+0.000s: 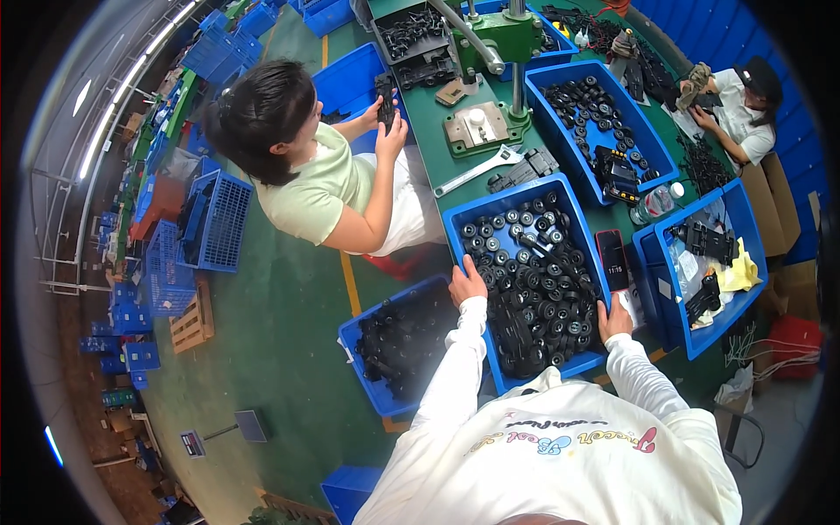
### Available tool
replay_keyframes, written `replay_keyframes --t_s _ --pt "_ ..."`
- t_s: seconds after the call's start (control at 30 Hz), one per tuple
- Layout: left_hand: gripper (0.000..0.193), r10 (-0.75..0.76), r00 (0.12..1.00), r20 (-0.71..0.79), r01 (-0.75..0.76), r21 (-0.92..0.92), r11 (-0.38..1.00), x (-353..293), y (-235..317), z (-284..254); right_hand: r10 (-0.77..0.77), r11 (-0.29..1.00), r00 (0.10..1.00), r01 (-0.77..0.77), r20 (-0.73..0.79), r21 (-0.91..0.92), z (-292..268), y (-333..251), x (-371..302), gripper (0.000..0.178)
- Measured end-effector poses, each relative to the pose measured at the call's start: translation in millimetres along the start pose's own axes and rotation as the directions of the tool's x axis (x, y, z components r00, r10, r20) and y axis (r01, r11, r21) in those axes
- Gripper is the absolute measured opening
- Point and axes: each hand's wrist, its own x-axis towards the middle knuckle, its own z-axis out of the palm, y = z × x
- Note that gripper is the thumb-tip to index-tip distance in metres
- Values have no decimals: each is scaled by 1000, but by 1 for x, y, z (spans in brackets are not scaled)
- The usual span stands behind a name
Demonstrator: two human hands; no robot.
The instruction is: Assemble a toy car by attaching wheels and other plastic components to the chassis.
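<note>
A blue plastic bin stands in front of me, filled with small black toy wheels. My left hand is closed round its left rim, thumb side up. On the opposite rim, my right hand grips the bin, fingers over the edge. A phone with a lit screen lies just beyond my right fingers, alongside the bin. Behind the bin's far edge are a black toy car chassis and a silver wrench on the green bench.
A hand press stands farther back. Another wheel bin and a bottle are right; a bin of mixed parts sits nearer. At left, a co-worker holds a black part, above a floor bin. Another person works far right.
</note>
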Motion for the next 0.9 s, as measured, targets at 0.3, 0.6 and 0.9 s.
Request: replay_keyframes --t_s 0.3,0.6,0.9 --pt "59 -13 999 48 14 -15 1000 -2 6 -6 7 1000 1000 -6 3 -8 -4 -3 -2 33" --pt "59 14 1000 0 -14 11 1000 -2 0 0 -24 1000 999 24 -38 18 -3 -1 -3 35" --pt "56 95 995 -16 -96 -21 995 3 -6 8 14 1000 1000 -14 -24 5 -5 -1 -3 34"
